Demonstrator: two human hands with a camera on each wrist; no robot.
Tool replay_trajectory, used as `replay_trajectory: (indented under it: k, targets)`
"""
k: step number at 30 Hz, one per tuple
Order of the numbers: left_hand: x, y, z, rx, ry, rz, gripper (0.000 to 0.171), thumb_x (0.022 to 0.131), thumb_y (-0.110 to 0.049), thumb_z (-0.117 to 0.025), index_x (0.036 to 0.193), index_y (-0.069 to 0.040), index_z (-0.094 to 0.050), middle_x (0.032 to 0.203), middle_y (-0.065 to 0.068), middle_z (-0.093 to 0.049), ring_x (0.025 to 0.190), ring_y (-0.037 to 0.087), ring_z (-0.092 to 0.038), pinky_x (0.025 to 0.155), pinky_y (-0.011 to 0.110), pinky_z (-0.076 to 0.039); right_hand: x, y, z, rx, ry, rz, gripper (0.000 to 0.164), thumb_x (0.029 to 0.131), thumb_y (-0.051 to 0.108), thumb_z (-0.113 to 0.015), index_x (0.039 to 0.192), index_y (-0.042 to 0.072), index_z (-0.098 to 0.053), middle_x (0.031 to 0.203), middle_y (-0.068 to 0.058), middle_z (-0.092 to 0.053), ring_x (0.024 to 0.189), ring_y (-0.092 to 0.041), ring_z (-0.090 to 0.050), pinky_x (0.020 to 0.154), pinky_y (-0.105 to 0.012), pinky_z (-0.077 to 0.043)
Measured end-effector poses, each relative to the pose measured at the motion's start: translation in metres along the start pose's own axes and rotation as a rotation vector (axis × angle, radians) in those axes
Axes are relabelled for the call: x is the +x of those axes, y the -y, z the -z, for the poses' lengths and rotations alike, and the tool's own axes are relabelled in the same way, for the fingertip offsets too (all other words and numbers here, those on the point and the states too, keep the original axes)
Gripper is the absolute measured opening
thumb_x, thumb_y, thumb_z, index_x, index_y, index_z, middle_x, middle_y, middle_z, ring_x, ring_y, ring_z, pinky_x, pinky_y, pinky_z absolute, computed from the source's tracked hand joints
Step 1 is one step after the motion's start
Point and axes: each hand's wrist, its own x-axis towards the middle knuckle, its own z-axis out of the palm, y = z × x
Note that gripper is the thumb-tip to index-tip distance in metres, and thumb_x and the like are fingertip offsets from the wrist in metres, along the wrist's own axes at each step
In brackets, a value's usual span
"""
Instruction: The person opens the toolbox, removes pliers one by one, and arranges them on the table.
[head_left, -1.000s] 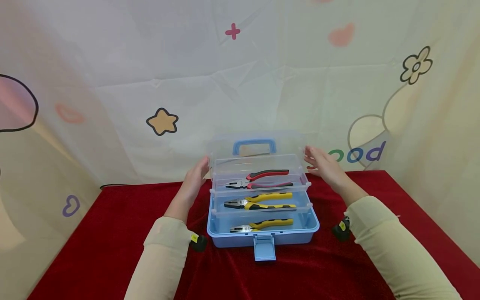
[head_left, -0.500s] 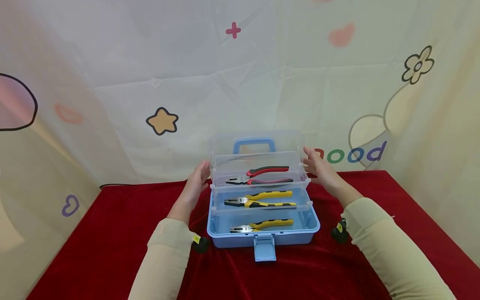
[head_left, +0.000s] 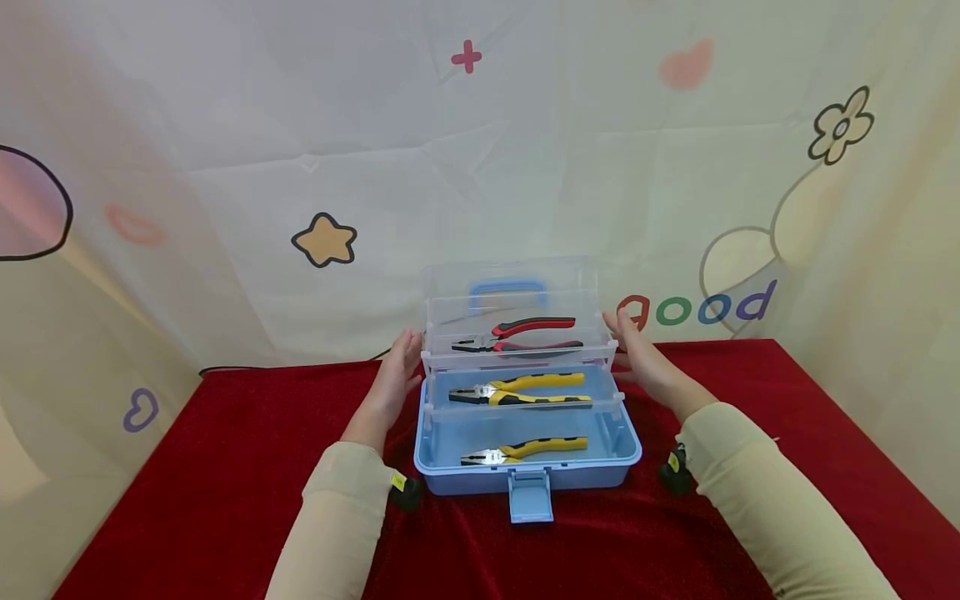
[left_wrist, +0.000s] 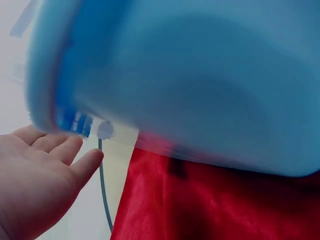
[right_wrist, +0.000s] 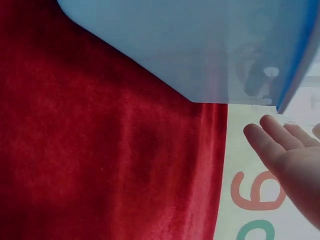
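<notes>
A light blue toolbox point(head_left: 592, 478) stands with its clear lid point(head_left: 577, 271) raised and two clear trays fanned out in steps. Red-and-black combination pliers point(head_left: 536, 323) lie in the upper tray; yellow-and-black pliers point(head_left: 543, 381) lie in the one below. Another yellow-handled pair of pliers point(head_left: 547, 446) rests in the blue base. My left hand point(head_left: 390, 385), fingers extended, is at the left end of the upper tray; my right hand point(head_left: 648, 362) is likewise at the right end. Fingertip contact is hard to make out. Both wrist views show the blue base close up.
A red velvet cloth point(head_left: 247, 467) covers the table. The blue latch point(head_left: 530, 497) hangs down at the box's front. Behind is a printed white curtain point(head_left: 375, 183). Close by the left hand, a dark cable point(left_wrist: 104, 185) runs down.
The upper tray with the red pliers has shifted up and back; the middle tray has risen slightly. Both hands have come a little lower and remain at the sides.
</notes>
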Motion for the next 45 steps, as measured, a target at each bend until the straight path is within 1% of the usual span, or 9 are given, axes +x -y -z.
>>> replay_trajectory:
  k: [4, 7, 12, 15, 22, 28, 34, 38, 45]
  targets:
    - [0.001, 0.001, -0.001, -0.035, -0.006, -0.003, 0.07, 0.093, -0.063, -0.02, 0.15, -0.024, -0.025, 0.158, 0.001, -0.022, 0.146, 0.024, -0.019, 0.117, 0.049, -0.019, 0.0, -0.002, -0.002, 0.021, -0.001, -0.01, 0.084, 0.082, 0.079, -0.014, 0.151, 0.034, 0.005, 0.16, -0.012, -0.005, 0.14, -0.048, -0.022, 0.105, -0.061, -0.031]
    - [0.002, 0.002, -0.003, -0.074, 0.0, -0.011, 0.07, 0.093, -0.063, -0.019, 0.15, -0.022, -0.025, 0.157, 0.003, -0.023, 0.145, 0.025, -0.021, 0.118, 0.049, -0.018, 0.001, -0.002, -0.003, 0.079, 0.012, -0.012, 0.082, 0.083, 0.078, -0.013, 0.151, 0.036, 0.006, 0.16, -0.012, -0.006, 0.141, -0.048, -0.019, 0.107, -0.062, -0.029]
    - [0.001, 0.004, -0.005, -0.148, -0.001, 0.021, 0.07, 0.092, -0.065, -0.022, 0.151, -0.026, -0.023, 0.156, 0.005, -0.024, 0.144, 0.026, -0.025, 0.118, 0.047, -0.019, 0.002, -0.001, -0.002, 0.19, 0.033, -0.031, 0.081, 0.083, 0.077, -0.014, 0.151, 0.037, 0.006, 0.16, -0.013, -0.008, 0.142, -0.046, -0.018, 0.109, -0.061, -0.024]
    - [0.0, 0.004, -0.005, -0.167, -0.008, 0.024, 0.072, 0.091, -0.067, -0.022, 0.15, -0.026, -0.026, 0.155, 0.005, -0.028, 0.142, 0.026, -0.028, 0.117, 0.047, -0.021, 0.002, 0.001, -0.001, 0.206, 0.032, -0.047, 0.081, 0.083, 0.078, -0.013, 0.151, 0.037, 0.005, 0.16, -0.012, -0.009, 0.142, -0.044, -0.02, 0.11, -0.06, -0.025]
    - [-0.003, 0.004, -0.002, -0.154, -0.001, 0.009, 0.072, 0.091, -0.068, -0.02, 0.148, -0.025, -0.03, 0.152, 0.006, -0.033, 0.139, 0.027, -0.032, 0.116, 0.049, -0.023, 0.002, 0.003, 0.0, 0.186, 0.029, -0.056, 0.083, 0.082, 0.079, -0.015, 0.151, 0.037, 0.0, 0.158, -0.012, -0.014, 0.139, -0.042, -0.028, 0.108, -0.058, -0.031]
    - [-0.007, 0.007, -0.002, -0.155, 0.005, 0.007, 0.072, 0.092, -0.065, -0.018, 0.148, -0.021, -0.032, 0.15, 0.009, -0.036, 0.138, 0.029, -0.034, 0.115, 0.051, -0.025, -0.003, 0.001, 0.0, 0.165, 0.036, -0.061, 0.082, 0.083, 0.078, -0.015, 0.151, 0.037, 0.001, 0.157, -0.015, -0.015, 0.137, -0.043, -0.031, 0.107, -0.058, -0.032]
    - [-0.01, 0.009, -0.002, -0.135, 0.005, 0.007, 0.076, 0.09, -0.069, -0.019, 0.148, -0.021, -0.031, 0.149, 0.009, -0.037, 0.136, 0.03, -0.037, 0.114, 0.051, -0.028, -0.006, 0.001, 0.0, 0.147, 0.038, -0.06, 0.085, 0.083, 0.078, -0.015, 0.152, 0.032, 0.0, 0.157, -0.017, -0.016, 0.136, -0.045, -0.031, 0.106, -0.058, -0.033]
    - [-0.012, 0.01, -0.002, -0.131, 0.008, 0.021, 0.079, 0.088, -0.071, -0.02, 0.148, -0.021, -0.031, 0.148, 0.009, -0.038, 0.135, 0.03, -0.039, 0.114, 0.05, -0.029, -0.007, 0.001, 0.0, 0.141, 0.027, -0.07, 0.088, 0.082, 0.079, -0.015, 0.153, 0.029, 0.0, 0.156, -0.018, -0.016, 0.136, -0.045, -0.031, 0.106, -0.057, -0.035]
    - [-0.015, 0.013, 0.0, -0.15, 0.006, 0.08, 0.079, 0.088, -0.071, -0.023, 0.149, -0.021, -0.03, 0.148, 0.008, -0.04, 0.134, 0.029, -0.04, 0.114, 0.046, -0.03, -0.008, -0.001, -0.002, 0.122, 0.02, -0.09, 0.092, 0.082, 0.079, -0.017, 0.154, 0.023, -0.002, 0.152, -0.02, -0.022, 0.135, -0.044, -0.032, 0.106, -0.057, -0.035]
